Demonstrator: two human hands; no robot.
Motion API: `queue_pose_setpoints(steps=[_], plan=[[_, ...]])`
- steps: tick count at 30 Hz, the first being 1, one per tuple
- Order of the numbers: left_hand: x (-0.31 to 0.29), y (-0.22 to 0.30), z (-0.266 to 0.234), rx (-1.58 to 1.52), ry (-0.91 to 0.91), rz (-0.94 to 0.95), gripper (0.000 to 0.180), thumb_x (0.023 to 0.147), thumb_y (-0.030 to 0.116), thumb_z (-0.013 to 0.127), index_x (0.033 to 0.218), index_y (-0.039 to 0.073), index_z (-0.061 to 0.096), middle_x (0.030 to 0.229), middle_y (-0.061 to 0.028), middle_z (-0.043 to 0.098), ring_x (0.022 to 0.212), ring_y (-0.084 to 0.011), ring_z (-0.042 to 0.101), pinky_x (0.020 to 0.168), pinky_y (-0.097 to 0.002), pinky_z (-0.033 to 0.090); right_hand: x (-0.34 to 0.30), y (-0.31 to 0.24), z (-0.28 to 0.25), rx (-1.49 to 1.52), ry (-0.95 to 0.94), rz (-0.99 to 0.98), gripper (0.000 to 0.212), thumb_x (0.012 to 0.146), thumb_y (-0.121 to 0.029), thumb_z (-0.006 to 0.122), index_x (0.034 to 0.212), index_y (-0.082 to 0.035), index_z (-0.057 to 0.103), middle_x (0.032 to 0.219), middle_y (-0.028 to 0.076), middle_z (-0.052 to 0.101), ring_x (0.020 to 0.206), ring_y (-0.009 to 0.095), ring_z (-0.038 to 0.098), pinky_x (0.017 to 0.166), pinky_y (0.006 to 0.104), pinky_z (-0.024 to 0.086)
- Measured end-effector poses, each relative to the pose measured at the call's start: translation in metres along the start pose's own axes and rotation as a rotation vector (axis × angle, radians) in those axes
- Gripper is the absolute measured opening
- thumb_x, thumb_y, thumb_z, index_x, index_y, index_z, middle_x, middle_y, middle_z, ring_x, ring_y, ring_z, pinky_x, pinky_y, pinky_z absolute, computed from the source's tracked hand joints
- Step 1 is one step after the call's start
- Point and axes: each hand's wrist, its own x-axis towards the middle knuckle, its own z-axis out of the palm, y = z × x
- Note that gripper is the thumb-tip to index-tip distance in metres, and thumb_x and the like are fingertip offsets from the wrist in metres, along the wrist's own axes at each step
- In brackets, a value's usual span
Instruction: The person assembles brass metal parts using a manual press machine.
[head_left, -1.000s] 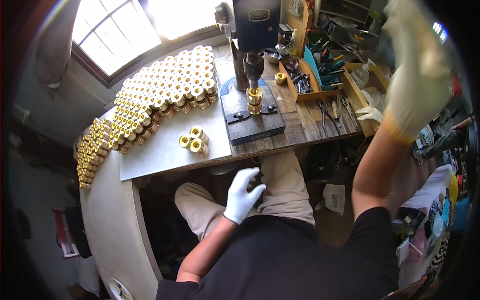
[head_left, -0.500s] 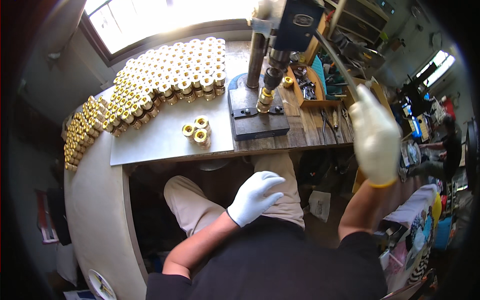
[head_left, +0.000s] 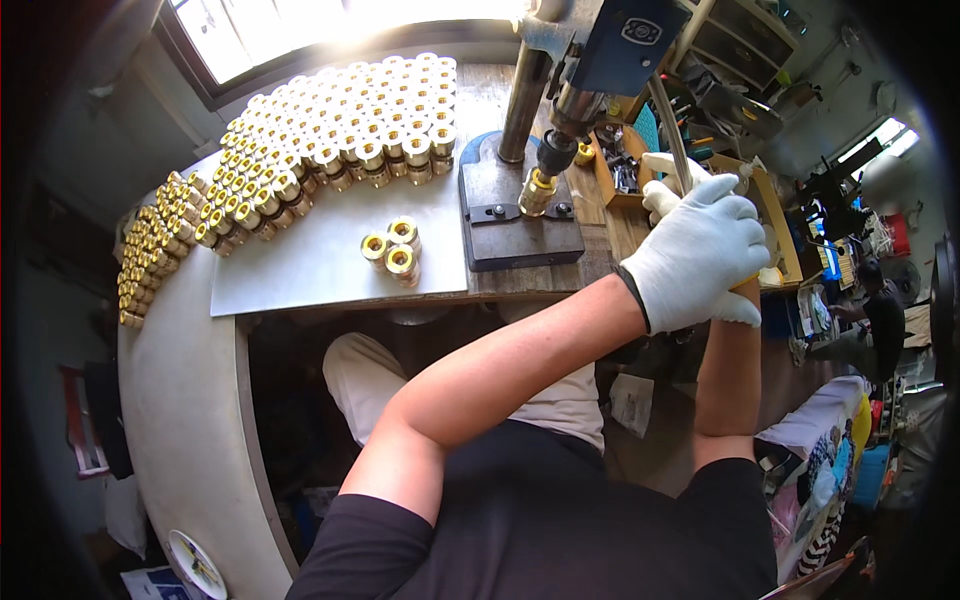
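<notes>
My right hand (head_left: 660,195), in a white glove and mostly hidden, is closed around the metal lever (head_left: 668,125) of a blue bench press (head_left: 625,45). Over it lies my left hand (head_left: 695,255), also gloved, its fingers curled around the right hand at the lever. Below the press's black tool holder (head_left: 557,152), a brass fitting (head_left: 538,193) stands on the dark press base (head_left: 525,245). Left of the base, three brass fittings (head_left: 402,262) stand close together on a pale sheet (head_left: 320,270).
Rows of brass fittings (head_left: 350,125) crowd the back of the sheet, with more (head_left: 160,235) at the far left. Behind the lever, a wooden tray (head_left: 618,165) holds small metal parts. A cardboard box (head_left: 775,215) stands beyond my hands. Another person (head_left: 880,320) is at far right.
My left hand has risen from my lap and crossed right onto my right hand. The lever's gripped end and my right hand have come lower and leftward.
</notes>
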Motion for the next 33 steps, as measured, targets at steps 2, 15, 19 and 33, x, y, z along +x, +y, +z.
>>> queue_pose_setpoints(steps=[2,15,19,33], plan=[[-0.006,-0.002,0.000,0.019,0.000,0.005,0.061,0.069,0.057,0.086,0.109,0.013,0.075,0.115,-0.0013,0.071,0.123,-0.0271,0.060,0.118,-0.0470,0.038,0.011,0.000,0.021,-0.058,0.080,-0.120,0.056,0.109,-0.025,0.071,0.161,-0.013,0.054,0.107,0.007,0.067,0.091,0.016,0.061,0.086,0.0286,0.053],[-0.205,-0.030,-0.065,-0.330,0.473,-0.916,0.035,0.092,0.005,0.074,0.127,0.005,0.074,0.111,-0.0091,0.077,0.098,-0.0241,0.072,0.090,-0.0386,0.058,0.011,-0.037,-0.058,0.601,0.696,0.201,0.024,0.114,-0.008,0.058,0.125,0.006,0.073,0.113,0.012,0.077,0.088,0.012,0.073,0.078,0.0258,0.064],[-0.191,-0.099,-0.060,-0.228,0.393,-1.010,0.042,0.097,0.004,0.067,0.139,0.007,0.072,0.114,-0.0083,0.078,0.096,-0.0150,0.070,0.089,-0.0301,0.057,0.059,0.017,-0.139,-0.047,0.653,-0.095,0.024,0.113,-0.008,0.059,0.131,0.004,0.070,0.117,0.013,0.078,0.090,0.017,0.077,0.085,0.0266,0.067],[-0.193,-0.120,-0.061,-0.312,0.333,-1.103,0.039,0.095,0.001,0.059,0.129,0.011,0.077,0.100,-0.0063,0.080,0.094,-0.0159,0.073,0.088,-0.0304,0.058,0.138,0.083,-0.224,-1.030,0.412,-0.163,0.041,0.107,-0.015,0.071,0.145,-0.004,0.061,0.125,0.007,0.075,0.107,0.021,0.077,0.110,0.0289,0.060]])
